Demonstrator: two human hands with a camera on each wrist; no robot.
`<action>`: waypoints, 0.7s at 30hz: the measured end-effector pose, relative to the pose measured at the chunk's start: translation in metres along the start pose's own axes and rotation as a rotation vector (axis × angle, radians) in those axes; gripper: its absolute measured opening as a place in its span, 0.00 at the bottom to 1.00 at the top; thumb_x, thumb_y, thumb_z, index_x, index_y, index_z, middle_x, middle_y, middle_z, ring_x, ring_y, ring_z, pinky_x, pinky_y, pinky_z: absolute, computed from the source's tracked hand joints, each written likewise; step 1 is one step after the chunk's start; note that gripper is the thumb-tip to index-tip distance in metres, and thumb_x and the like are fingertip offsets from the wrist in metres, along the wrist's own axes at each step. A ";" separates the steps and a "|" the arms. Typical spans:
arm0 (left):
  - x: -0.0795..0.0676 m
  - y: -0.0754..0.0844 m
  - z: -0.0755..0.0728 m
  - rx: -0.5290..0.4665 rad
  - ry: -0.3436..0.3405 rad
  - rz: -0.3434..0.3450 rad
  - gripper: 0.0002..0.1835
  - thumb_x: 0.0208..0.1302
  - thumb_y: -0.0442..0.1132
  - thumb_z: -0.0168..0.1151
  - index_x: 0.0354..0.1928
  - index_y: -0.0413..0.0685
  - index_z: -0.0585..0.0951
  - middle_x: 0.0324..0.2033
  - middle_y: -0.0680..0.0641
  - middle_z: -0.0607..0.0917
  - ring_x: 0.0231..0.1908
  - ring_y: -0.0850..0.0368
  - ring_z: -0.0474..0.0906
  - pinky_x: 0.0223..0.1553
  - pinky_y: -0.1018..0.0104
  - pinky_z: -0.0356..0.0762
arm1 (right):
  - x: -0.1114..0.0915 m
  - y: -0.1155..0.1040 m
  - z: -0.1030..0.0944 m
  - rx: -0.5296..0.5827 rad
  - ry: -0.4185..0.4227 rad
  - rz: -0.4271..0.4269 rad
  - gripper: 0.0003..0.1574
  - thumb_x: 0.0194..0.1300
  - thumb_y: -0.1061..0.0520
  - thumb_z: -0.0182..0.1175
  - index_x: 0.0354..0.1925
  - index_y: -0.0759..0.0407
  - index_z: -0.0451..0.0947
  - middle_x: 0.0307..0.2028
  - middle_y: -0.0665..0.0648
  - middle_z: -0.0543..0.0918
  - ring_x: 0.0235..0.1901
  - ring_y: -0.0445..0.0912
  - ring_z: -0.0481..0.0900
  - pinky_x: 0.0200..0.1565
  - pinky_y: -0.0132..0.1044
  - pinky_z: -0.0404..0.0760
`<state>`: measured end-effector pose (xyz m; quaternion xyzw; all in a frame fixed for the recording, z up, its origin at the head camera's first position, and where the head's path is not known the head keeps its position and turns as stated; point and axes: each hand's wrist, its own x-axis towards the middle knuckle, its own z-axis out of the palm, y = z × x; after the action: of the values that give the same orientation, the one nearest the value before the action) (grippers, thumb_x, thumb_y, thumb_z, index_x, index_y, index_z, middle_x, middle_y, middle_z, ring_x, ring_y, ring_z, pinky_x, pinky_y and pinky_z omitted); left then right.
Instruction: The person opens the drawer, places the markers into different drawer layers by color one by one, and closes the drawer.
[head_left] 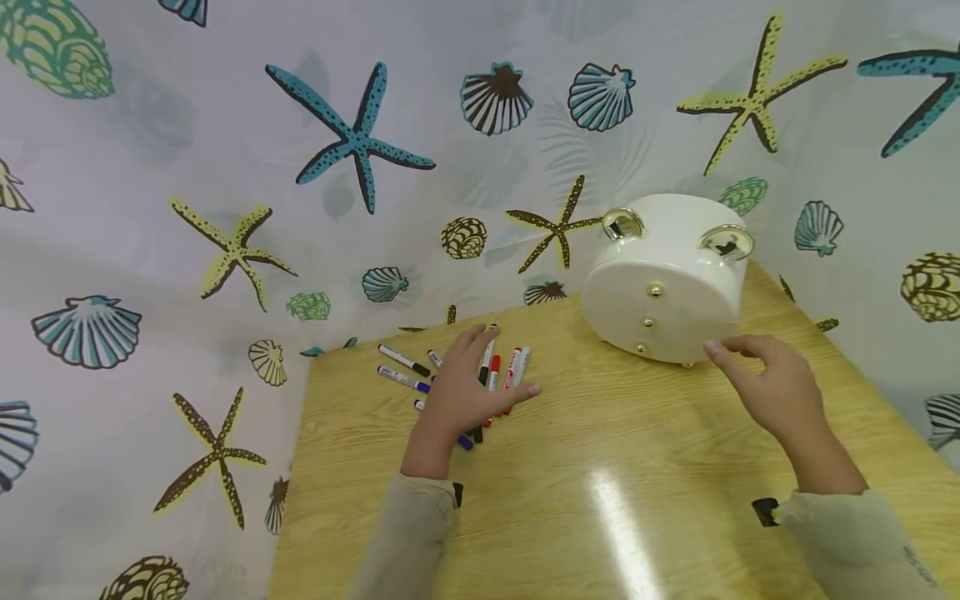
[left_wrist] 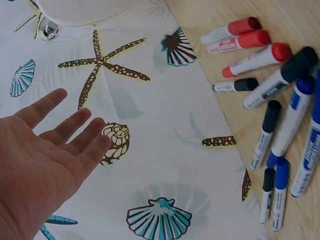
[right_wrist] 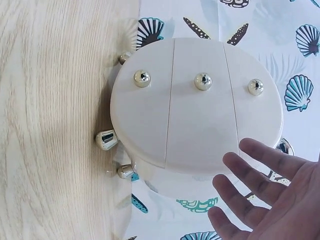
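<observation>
Over a loose pile of whiteboard markers my left hand (head_left: 459,390) hovers with spread fingers and nothing in its grasp. The pile holds several white-bodied markers, among them a red-capped marker (left_wrist: 257,60), a black-capped marker (left_wrist: 280,80) and a blue-capped marker (left_wrist: 295,117), lying at mixed angles. To the right, a glossy white rounded box (head_left: 693,304) stands on small gold feet. Two seams split its front into three panels, each with a gold knob (right_wrist: 203,81). My right hand (head_left: 780,390) is held just before its lower right side, fingers loosely bent, holding nothing.
The wooden table (head_left: 592,533) reaches back to a hanging cloth (head_left: 420,50) printed with starfish and shells, which also covers both sides. Two gold rings (head_left: 622,223) sit at the top of the box. The table's right edge runs close beside the box.
</observation>
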<state>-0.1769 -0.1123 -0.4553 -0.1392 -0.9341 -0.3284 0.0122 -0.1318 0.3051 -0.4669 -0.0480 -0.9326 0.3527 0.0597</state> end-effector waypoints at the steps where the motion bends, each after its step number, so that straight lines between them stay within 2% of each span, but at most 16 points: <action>1: 0.002 0.001 0.000 -0.015 0.006 0.006 0.60 0.48 0.84 0.67 0.81 0.71 0.64 0.82 0.53 0.62 0.81 0.41 0.59 0.72 0.26 0.66 | 0.000 0.000 0.000 0.027 0.002 0.006 0.42 0.79 0.29 0.52 0.66 0.62 0.79 0.70 0.74 0.75 0.69 0.76 0.68 0.57 0.78 0.70; 5: 0.009 0.003 0.002 -0.072 0.011 0.023 0.59 0.48 0.83 0.69 0.81 0.71 0.64 0.82 0.55 0.61 0.82 0.43 0.56 0.72 0.26 0.66 | 0.000 0.003 0.003 0.081 0.024 0.023 0.42 0.80 0.30 0.51 0.65 0.64 0.79 0.67 0.75 0.76 0.67 0.74 0.70 0.58 0.77 0.71; 11: 0.018 0.008 0.004 -0.187 0.012 0.000 0.56 0.49 0.80 0.72 0.80 0.76 0.64 0.82 0.57 0.60 0.82 0.46 0.54 0.73 0.28 0.65 | 0.002 0.009 0.005 0.117 0.097 0.026 0.40 0.82 0.34 0.51 0.63 0.67 0.80 0.67 0.75 0.77 0.65 0.72 0.72 0.61 0.74 0.72; 17: 0.029 0.014 0.009 -0.290 0.003 0.051 0.54 0.51 0.78 0.73 0.79 0.75 0.66 0.81 0.58 0.62 0.82 0.46 0.55 0.75 0.28 0.63 | 0.003 0.009 0.003 0.164 0.128 0.071 0.41 0.82 0.33 0.50 0.68 0.67 0.76 0.70 0.73 0.74 0.67 0.71 0.71 0.61 0.73 0.72; 19: 0.033 0.015 0.012 -0.289 -0.003 0.057 0.54 0.50 0.78 0.73 0.79 0.74 0.66 0.81 0.57 0.62 0.82 0.46 0.56 0.75 0.30 0.63 | 0.004 0.008 0.003 0.167 0.134 0.087 0.42 0.82 0.33 0.50 0.68 0.66 0.76 0.70 0.72 0.74 0.67 0.70 0.71 0.60 0.69 0.75; 21: 0.036 0.015 0.014 -0.289 -0.011 0.052 0.55 0.50 0.78 0.73 0.79 0.74 0.66 0.81 0.56 0.62 0.82 0.47 0.56 0.75 0.32 0.64 | 0.005 0.007 0.003 0.169 0.140 0.110 0.42 0.81 0.32 0.49 0.69 0.65 0.75 0.71 0.71 0.73 0.67 0.69 0.72 0.55 0.58 0.79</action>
<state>-0.2063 -0.0832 -0.4532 -0.1654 -0.8733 -0.4581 -0.0047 -0.1373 0.3094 -0.4731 -0.1183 -0.8891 0.4284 0.1092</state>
